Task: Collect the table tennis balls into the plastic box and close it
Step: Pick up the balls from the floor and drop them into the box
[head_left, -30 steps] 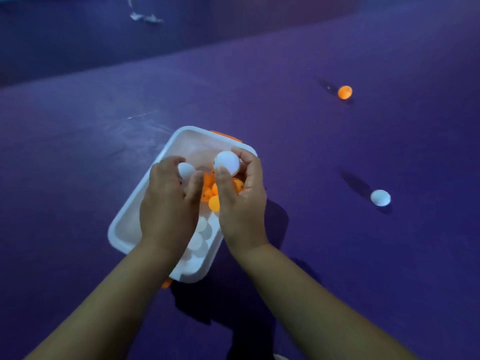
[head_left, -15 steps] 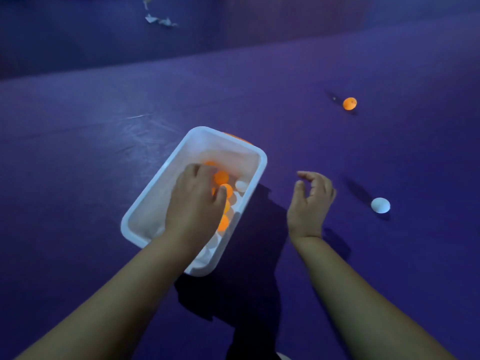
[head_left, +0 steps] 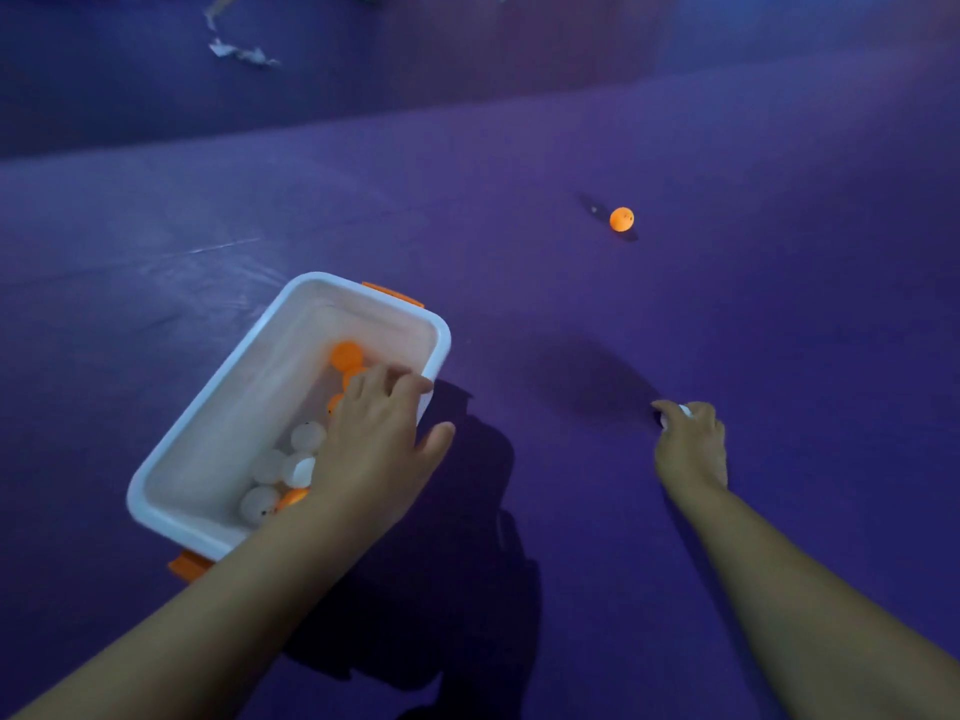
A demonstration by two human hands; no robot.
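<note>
**Desk:** What does the frame show?

**Photographer:** A person's two bare forearms reach out over a purple surface (head_left: 779, 304). The white plastic box (head_left: 244, 407) sits at lower left, open-topped. It has an orange latch (head_left: 392, 295) at its far end and another at its near end.

**Desk:** Where are the balls?

**Photographer:** A heap of white and orange balls (head_left: 307, 436) lies inside the box, bunched along its right-hand wall. One orange ball (head_left: 621, 219) rests on the surface, well apart from the box, up and to the right. One white ball (head_left: 684, 410) sits on the surface to the right of the box, nearly hidden.

**Desk:** Hidden by what?

**Photographer:** The right grip (head_left: 691, 446). Its fingers curl down round that white ball and close upon it, leaving only a sliver of white showing.

**Desk:** And the other?

**Photographer:** The left grip (head_left: 371, 439) hangs over the box's right wall. Its fingers are loosely bent above the balls inside, and the thumb is splayed outside the rim. It is slack and holds nothing that shows.

**Desk:** Anything else?

**Photographer:** Pale paper scraps (head_left: 241, 53) lie at top left, far from everything. A dark shadow (head_left: 467, 589) falls beside the box, between the two forearms.
</note>
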